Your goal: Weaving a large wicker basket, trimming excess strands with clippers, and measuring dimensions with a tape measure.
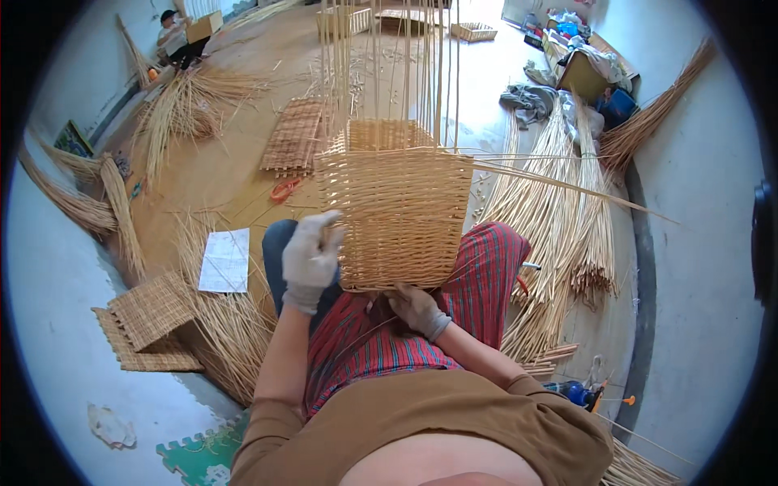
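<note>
A half-woven wicker basket [405, 219] rests on my lap, with tall bare stakes [409, 73] rising from its far side. Loose weaving rods [575, 188] stick out to the right from its upper rim. My left hand [310, 257], in a pale glove, is raised beside the basket's left side, fingers partly bent and apart, nothing visible between them. Below, my gloved right hand [416, 310] grips the basket's near lower edge, with its fingertips partly hidden beneath. A red striped cloth [478, 275] covers my legs under the basket.
Bundles of peeled rods [551, 219] lie to the right. Woven panels [293, 136] lie ahead, others [154, 320] at left, near a paper sheet [224, 260]. Red-handled cutters [284, 190] are on the floor. Another person [174, 36] sits far left; a blue tool [574, 393] lies near right.
</note>
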Available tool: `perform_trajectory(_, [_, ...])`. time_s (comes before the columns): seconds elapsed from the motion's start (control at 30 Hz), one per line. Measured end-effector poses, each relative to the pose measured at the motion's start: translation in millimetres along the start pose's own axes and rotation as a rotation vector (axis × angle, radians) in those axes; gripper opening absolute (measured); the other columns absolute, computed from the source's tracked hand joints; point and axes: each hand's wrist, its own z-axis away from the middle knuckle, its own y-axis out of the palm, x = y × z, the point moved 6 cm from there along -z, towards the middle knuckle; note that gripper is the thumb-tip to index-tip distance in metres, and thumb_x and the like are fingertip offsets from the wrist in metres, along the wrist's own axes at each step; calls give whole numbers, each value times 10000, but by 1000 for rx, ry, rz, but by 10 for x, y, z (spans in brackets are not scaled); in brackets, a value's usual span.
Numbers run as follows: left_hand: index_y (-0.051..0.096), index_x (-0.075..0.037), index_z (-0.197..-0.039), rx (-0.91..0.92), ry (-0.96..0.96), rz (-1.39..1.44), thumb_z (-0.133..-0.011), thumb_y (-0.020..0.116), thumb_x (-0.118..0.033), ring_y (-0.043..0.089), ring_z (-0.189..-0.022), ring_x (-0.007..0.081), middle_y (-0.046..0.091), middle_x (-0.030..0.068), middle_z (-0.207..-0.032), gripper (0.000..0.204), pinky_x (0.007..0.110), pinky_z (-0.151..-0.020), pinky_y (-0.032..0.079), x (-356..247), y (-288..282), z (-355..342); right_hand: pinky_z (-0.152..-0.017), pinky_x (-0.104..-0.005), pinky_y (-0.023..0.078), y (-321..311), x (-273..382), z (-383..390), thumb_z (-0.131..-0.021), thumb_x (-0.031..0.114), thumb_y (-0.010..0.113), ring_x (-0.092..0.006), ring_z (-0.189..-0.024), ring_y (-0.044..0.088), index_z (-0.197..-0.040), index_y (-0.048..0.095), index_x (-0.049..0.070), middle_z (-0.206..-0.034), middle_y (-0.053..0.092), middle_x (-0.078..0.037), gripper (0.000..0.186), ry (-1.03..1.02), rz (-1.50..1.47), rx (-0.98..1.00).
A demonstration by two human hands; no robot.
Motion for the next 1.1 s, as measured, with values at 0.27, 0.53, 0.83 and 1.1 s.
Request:
perform_trajectory(0.27, [636, -18, -1214, 166, 55, 321, -947, 669, -180, 630, -854, 155, 675, 95, -1044, 314, 278, -774, 515, -195, 781, -295, -774, -321, 539, 488, 1045, 81, -998, 246, 593, -187, -910, 691, -1227, 612, 36, -1024, 717, -93, 311, -187, 648, 34])
perform_trajectory(0.53, [551, 13, -1309, 412, -143, 410, -998, 574, -335, 640, -1020, 209, 648, 152, -1119, 467, 317, -904, 508, 1, 1374, 445, -930, -313, 510, 872, 1269, 635, -988, 282, 635, -174, -1036, 647, -1223, 628, 20, -1105, 687, -119, 352, -237, 761, 331])
perform_trajectory(0.83, [581, -30, -1311, 577, 58, 435, -995, 571, -243, 638, -699, 204, 661, 99, -872, 381, 317, -706, 537, 76, 1473, 616, -638, -220, 418, 839, 3223, 733, -1012, 184, 603, -65, -689, 483, -1077, 657, 36, -785, 581, 24, 171, -992, 350, -99])
perform_trajectory(1.1, [610, -5, -1031, 312, -567, 980, -1063, 475, -292, 620, -585, 149, 659, 77, -735, 319, 285, -544, 519, 34, 1942, -158, -641, -237, 465, 212, 2228, 451, -1008, 163, 608, -77, -687, 514, -1126, 646, 40, -826, 602, 3, 175, -651, 647, -92])
